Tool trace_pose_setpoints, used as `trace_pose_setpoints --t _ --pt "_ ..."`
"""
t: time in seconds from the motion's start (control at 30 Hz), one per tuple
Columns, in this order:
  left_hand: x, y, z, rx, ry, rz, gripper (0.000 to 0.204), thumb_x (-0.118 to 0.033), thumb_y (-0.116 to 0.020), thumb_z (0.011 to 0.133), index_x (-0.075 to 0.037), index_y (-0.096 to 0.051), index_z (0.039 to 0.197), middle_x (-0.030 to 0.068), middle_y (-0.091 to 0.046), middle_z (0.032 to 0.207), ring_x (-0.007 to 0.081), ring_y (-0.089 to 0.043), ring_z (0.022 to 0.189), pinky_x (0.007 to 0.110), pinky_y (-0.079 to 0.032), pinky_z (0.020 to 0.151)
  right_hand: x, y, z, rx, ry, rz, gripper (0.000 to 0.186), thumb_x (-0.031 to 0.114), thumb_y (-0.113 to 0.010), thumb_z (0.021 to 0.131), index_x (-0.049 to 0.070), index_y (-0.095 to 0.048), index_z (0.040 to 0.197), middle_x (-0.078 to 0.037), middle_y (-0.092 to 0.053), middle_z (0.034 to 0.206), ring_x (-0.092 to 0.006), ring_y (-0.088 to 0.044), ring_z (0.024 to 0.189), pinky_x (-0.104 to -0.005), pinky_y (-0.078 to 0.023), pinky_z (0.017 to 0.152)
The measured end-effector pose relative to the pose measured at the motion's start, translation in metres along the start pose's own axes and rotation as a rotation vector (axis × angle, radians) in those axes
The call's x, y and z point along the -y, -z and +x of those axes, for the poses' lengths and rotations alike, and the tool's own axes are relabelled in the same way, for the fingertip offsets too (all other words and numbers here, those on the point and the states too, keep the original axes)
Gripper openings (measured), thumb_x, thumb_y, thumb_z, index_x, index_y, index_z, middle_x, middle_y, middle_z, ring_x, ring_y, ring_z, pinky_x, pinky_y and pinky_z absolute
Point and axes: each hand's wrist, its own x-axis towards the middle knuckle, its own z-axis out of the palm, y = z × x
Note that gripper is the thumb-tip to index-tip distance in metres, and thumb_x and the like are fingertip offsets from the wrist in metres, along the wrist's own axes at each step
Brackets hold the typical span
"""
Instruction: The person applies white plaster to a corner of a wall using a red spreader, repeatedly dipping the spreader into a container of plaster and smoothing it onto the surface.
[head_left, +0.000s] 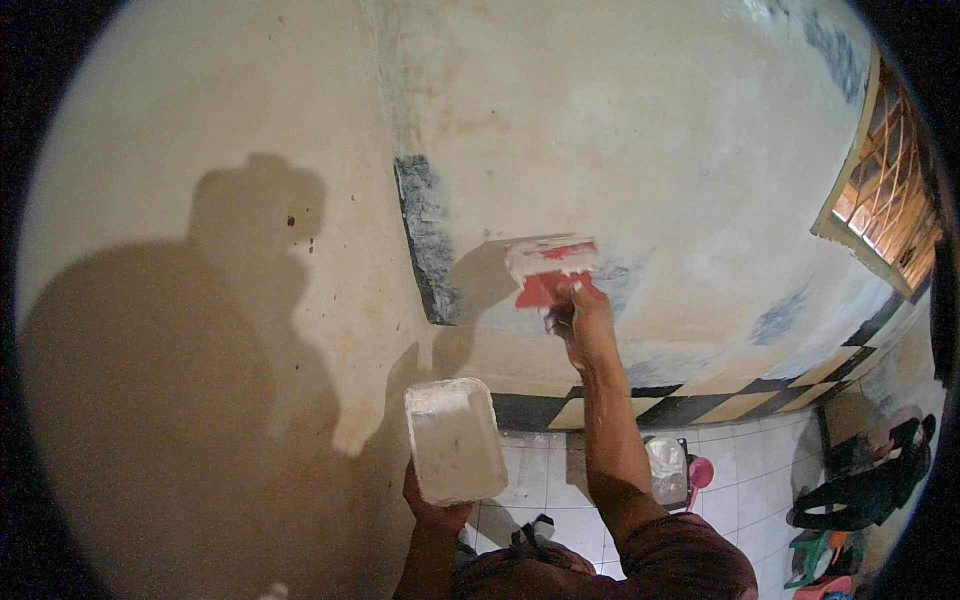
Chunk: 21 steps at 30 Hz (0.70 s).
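Here the right hand [585, 318] grips a red, plaster-smeared scraper [550, 272] at frame centre; the left hand [432, 505] holds a white plaster tray [455, 440] below.

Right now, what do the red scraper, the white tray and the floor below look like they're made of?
The red scraper in the right hand looks like plastic: flat, uniform red, smeared with white paste. The white tray held by the left hand seems thin moulded plastic with rounded corners, coated in the same paste. The floor looks like glazed white ceramic tile, judging by its grid of joints and slight sheen.
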Motion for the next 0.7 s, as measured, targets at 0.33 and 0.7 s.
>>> trace_pose_setpoints --t 0.33,0.7 --pt "0.002 0.018 -0.002 0.056 -0.053 0.08 0.052 -0.04 -0.04 0.095 -0.005 -0.048 0.133 0.0153 -0.056 0.126 0.0334 -0.056 0.115 0.052 -0.046 0.097 -0.185 0.08 -0.06 0.116 0.263 -1.149 0.022 0.017 -0.058 0.09 -0.003 -0.067 0.091 -0.009 -0.067 0.075 -0.0155 -0.062 0.066 -0.0329 -0.05 0.061" --pt "-0.053 0.015 -0.051 -0.069 -0.082 -0.062 0.055 -0.043 -0.043 0.093 -0.008 -0.047 0.135 0.0139 -0.054 0.13 0.0335 -0.055 0.118 0.052 -0.044 0.1 -0.158 -0.06 -0.054 0.372 0.698 -1.543 0.029 0.02 -0.06 0.083 0.007 -0.069 0.107 -0.016 -0.064 0.109 -0.0332 -0.057 0.106 -0.0408 -0.048 0.086"
